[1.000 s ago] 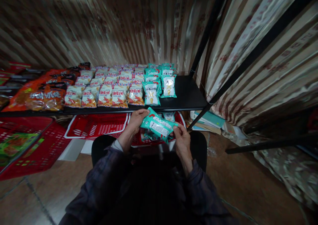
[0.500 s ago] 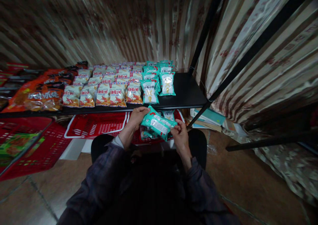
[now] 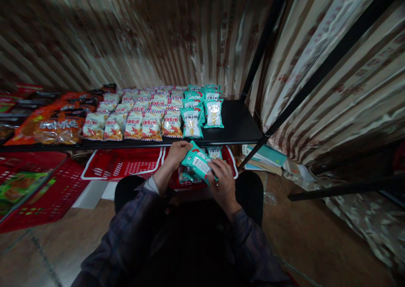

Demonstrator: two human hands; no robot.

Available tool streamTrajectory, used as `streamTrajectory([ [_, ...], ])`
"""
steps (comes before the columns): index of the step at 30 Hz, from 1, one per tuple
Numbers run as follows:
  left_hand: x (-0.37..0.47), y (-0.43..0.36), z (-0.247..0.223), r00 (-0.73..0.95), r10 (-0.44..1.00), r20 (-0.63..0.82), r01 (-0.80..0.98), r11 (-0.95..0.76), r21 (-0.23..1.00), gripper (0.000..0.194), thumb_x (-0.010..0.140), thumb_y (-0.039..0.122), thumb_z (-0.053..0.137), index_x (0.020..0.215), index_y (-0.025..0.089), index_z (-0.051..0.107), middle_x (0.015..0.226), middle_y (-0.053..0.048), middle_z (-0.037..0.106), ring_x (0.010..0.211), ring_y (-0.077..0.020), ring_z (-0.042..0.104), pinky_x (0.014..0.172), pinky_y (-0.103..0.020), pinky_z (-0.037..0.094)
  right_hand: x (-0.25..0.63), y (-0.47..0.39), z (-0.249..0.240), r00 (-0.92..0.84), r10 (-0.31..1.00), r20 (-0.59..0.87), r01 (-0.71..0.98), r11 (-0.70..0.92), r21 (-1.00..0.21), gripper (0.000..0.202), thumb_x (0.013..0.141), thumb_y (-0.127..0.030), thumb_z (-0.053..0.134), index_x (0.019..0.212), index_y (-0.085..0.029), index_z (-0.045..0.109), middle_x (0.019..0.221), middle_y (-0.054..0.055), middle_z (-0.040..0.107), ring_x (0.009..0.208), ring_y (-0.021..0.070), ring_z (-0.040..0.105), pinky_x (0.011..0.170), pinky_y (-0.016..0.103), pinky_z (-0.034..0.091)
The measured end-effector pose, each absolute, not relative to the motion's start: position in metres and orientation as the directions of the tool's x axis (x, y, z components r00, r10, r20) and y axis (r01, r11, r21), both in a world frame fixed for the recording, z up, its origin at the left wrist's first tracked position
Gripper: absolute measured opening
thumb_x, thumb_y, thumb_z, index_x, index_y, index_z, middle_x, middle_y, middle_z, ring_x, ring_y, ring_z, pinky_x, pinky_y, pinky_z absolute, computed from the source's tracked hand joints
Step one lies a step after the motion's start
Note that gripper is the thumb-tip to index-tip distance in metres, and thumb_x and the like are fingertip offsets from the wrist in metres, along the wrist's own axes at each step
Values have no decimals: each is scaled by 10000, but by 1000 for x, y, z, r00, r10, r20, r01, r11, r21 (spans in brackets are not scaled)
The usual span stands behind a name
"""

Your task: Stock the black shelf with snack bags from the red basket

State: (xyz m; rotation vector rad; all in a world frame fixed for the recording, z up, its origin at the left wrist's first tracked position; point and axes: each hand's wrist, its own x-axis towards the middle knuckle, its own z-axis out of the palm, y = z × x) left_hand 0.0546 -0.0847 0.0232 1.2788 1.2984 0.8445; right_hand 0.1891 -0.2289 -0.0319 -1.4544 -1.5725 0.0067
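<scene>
While the left hand pinches the top corner of a green snack bag, the right hand has its fingers bent and closed on the other end. The bag is tilted, just in front of a black shelf and over a red basket with more green bags inside. On the shelf, other green bags sit beside white bags, then orange bags. Stripy cloth hangs behind, and the floor is brown.
</scene>
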Motion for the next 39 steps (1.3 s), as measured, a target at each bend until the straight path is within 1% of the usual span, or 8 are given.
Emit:
streamTrajectory([
  [6,53,-83,25,163,961,-225,230,184,956,188,555,327,721,539,163,631,473,39,537,455,-90,435,458,-217,326,184,-228,-30,48,837,545,823,276,-496,487,914,-370,540,1377,-228,489,1426,124,496,1353,290,409,1081,500,392],
  [12,49,-79,25,210,943,-257,250,202,947,182,542,308,722,521,159,622,439,35,522,425,-92,427,440,-222,311,177,-231,-33,-19,861,508,876,259,-406,605,892,-282,573,1460,-248,368,1514,93,401,1395,297,349,1092,492,365],
  [18,46,-81,27,251,921,-298,257,233,938,171,587,284,724,525,164,619,423,37,497,403,-92,414,431,-225,295,170,-230,-40,65,828,557,869,227,-439,596,880,-159,504,1458,-205,368,1460,136,460,1363,274,404,1080,477,390],
  [22,46,-87,35,282,912,-298,200,248,948,247,665,356,718,555,165,605,506,11,546,444,-102,463,450,-231,337,169,-227,-39,159,802,576,818,220,-532,574,876,-201,494,1440,-197,390,1426,142,494,1327,268,453,1068,468,411],
  [26,46,-92,39,327,897,-299,113,277,954,378,687,523,705,650,155,633,663,-47,635,552,-142,569,518,-260,429,167,-225,-32,321,828,459,641,167,-749,574,874,-298,515,1424,-173,407,1388,143,534,1284,263,501,1055,440,426],
  [31,44,-99,34,388,891,-234,43,236,971,437,571,552,781,685,152,648,723,-33,634,659,-141,579,574,-247,459,168,-226,-27,423,885,193,246,93,-965,633,843,-379,584,1419,-181,410,1417,121,511,1278,253,502,1063,421,409],
  [34,42,-101,31,403,886,-230,-13,257,966,440,527,533,809,678,153,645,722,-26,632,665,-133,569,583,-238,457,168,-225,-27,456,888,55,17,53,-998,624,810,-416,626,1377,-207,469,1408,90,523,1281,249,498,1060,413,412],
  [39,38,-102,27,489,838,-244,-102,332,938,421,514,467,840,722,155,649,776,-32,647,666,-120,562,600,-233,454,165,-219,-23,394,917,-66,-270,47,-962,526,779,-417,631,1263,-219,576,1271,69,635,1100,239,624,893,373,528],
])
